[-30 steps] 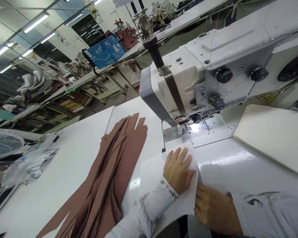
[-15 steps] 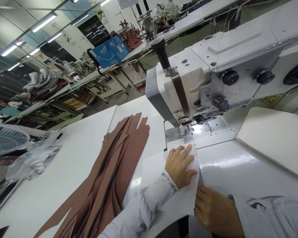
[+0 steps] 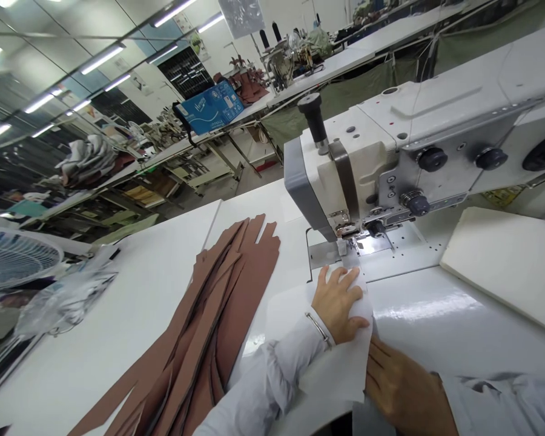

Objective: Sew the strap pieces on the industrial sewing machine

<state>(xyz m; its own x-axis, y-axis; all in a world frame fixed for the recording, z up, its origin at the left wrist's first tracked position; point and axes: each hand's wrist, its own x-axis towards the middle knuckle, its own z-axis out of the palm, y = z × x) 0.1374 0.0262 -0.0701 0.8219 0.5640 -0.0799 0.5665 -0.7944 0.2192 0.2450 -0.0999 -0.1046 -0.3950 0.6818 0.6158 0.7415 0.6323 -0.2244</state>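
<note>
Left hand (image 3: 338, 306) and right hand (image 3: 404, 393) lie flat on a white sheet (image 3: 338, 378) on the desk (image 3: 136, 290)

Brown cut strips (image 3: 236, 290) lie overlapping left of the hands. The left hand's grip is spread, pressing down, pinching nothing; the sheet's far edge sits near the presser foot (image 3: 343, 245) of the industrial sewing machine (image 3: 345, 175); the right hand's grip lies open at its right edge. The sheet looks light, limp and slippery, best held by flat palm pressure
</note>
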